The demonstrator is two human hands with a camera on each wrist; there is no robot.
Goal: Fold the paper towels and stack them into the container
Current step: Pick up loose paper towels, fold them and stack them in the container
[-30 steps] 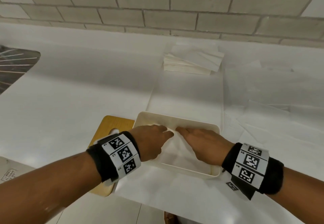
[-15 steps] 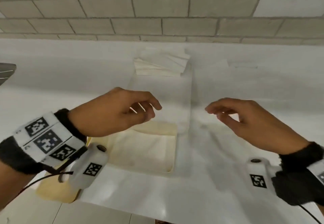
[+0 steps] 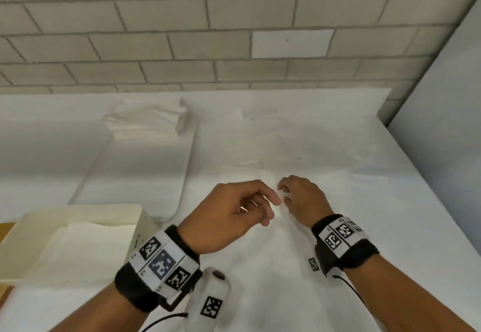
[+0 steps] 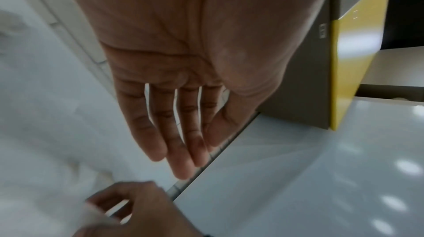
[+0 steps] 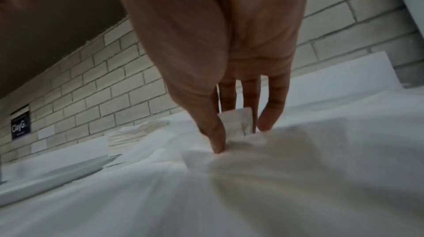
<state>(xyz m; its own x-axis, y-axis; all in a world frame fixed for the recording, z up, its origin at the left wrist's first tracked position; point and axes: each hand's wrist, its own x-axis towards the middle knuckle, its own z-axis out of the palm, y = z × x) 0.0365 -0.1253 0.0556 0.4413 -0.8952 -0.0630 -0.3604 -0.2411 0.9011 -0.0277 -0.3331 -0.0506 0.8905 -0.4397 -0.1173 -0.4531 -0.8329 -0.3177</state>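
Observation:
The cream container stands at the lower left with a folded paper towel lying inside. To its right, loose white paper towel sheets lie spread over the table. My right hand is down on the nearest sheet, and in the right wrist view the thumb and fingers pinch its raised corner. My left hand hovers just left of it, fingers relaxed and holding nothing. The two hands are almost touching.
A stack of folded paper towels sits at the back by the brick wall. A flat white tray lies between that stack and the container. A wooden board peeks out at the far left. A grey panel bounds the table's right side.
Both hands have come out of the container, risen and moved right over the loose sheets. The right hand has dropped and taken hold of a sheet corner. The view has swung right.

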